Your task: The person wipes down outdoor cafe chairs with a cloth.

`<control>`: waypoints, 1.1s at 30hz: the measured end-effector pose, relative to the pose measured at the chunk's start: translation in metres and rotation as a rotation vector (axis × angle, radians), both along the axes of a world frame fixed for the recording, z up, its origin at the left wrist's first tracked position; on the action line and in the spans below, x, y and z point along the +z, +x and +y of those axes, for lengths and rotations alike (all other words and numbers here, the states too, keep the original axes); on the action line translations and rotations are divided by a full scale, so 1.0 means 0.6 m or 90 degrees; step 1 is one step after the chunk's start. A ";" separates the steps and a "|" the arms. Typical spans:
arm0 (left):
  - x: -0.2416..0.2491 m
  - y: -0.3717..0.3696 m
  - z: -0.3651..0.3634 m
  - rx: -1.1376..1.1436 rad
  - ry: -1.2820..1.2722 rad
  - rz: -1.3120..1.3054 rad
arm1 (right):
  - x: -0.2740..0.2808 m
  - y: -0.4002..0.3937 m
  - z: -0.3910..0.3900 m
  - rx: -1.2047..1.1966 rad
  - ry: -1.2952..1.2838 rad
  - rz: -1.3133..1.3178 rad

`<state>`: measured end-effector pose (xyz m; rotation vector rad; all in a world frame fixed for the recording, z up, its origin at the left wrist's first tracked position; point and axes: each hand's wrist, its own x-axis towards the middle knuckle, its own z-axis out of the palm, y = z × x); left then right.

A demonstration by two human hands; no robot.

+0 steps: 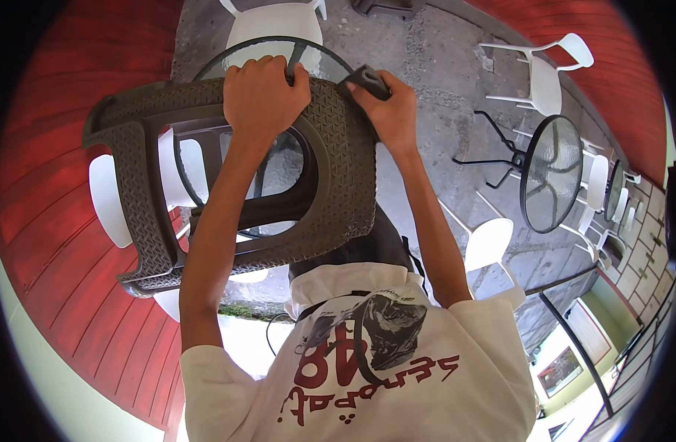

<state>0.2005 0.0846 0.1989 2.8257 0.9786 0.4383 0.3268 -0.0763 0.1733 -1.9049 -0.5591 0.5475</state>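
Note:
A dark brown plastic chair (345, 147) with a woven-pattern texture is tilted up in front of my body, its openings facing me. My left hand (266, 96) is closed over the chair's upper frame, fingers wrapped round the edge. In my right hand (393, 110) is a small dark grey block (369, 82), perhaps a sponge; its exact kind is not clear. The block sits at the upper right corner of the chair, touching or very close to its edge. Behind the chair stands a round glass table (319, 60), partly hidden.
White chairs (275, 23) stand beyond and around the glass table, one more (489, 243) near my right elbow. Another round glass table (551, 173) leans on its side at right, with black legs. A red plank wall (65, 295) runs along the left; the floor (441, 74) is grey concrete.

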 end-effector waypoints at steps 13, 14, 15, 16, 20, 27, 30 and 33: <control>0.010 0.021 0.013 0.020 -0.100 0.080 | 0.045 -0.278 -0.260 -0.120 -0.011 -0.017; 0.010 0.021 0.012 0.021 -0.093 0.081 | 0.040 -0.278 -0.264 -0.117 -0.008 -0.044; 0.009 0.019 0.010 0.021 -0.086 0.083 | 0.037 -0.274 -0.262 -0.114 -0.007 -0.069; 0.004 0.015 0.007 0.014 -0.071 0.078 | 0.036 -0.270 -0.257 -0.113 -0.006 -0.094; 0.006 0.014 0.008 0.006 -0.027 0.059 | 0.054 -0.177 -0.166 -0.104 -0.024 -0.073; 0.018 0.007 0.003 0.037 -0.094 0.121 | -0.005 -0.019 -0.003 -0.036 -0.027 -0.109; 0.016 0.011 0.011 0.008 -0.084 0.130 | -0.002 -0.022 -0.005 -0.057 -0.039 -0.136; 0.021 0.008 0.002 0.004 -0.091 0.098 | 0.011 -0.058 -0.041 -0.079 -0.023 -0.104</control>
